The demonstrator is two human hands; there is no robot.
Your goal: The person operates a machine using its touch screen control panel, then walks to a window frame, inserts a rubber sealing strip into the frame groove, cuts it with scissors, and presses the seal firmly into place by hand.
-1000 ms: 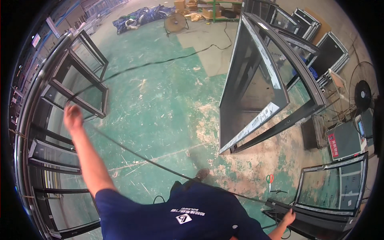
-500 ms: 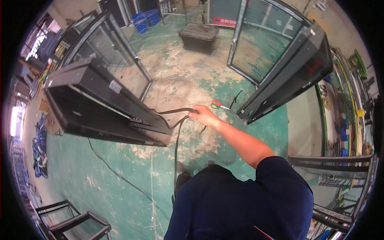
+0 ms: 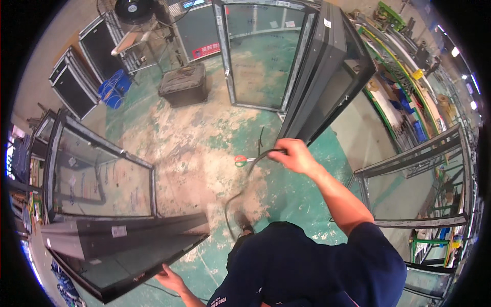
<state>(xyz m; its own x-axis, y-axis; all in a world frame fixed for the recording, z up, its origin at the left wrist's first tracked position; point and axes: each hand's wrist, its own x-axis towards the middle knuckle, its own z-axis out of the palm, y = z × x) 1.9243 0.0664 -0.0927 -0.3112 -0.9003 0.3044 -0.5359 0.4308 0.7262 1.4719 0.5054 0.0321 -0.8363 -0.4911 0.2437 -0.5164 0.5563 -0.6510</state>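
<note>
My right hand (image 3: 294,156) is closed on a long black rubber strip (image 3: 238,194), pinched by the lower end of the tall dark window frame (image 3: 317,56) at the right. From there the strip hangs in a loose curve to the floor by my shoe. My left hand (image 3: 171,280) is low at the left, beside the bottom edge of another dark glazed frame (image 3: 138,235). Its thumb and fingers look apart; whether they touch the frame is unclear. Scissors (image 3: 241,160) with red and green handles lie on the floor, left of my right hand.
A short dark strip piece (image 3: 261,138) lies near the scissors. Glazed sashes stand open at left (image 3: 102,169) and at the back (image 3: 261,56). Farther back are a black lidded box (image 3: 184,84) and blue buckets (image 3: 115,89). Another glazed frame (image 3: 417,179) and racks of profiles are on the right.
My view has turned toward the right. My right hand has carried the strip from beside the left frame to the right frame. My left hand has come into view beside the left frame.
</note>
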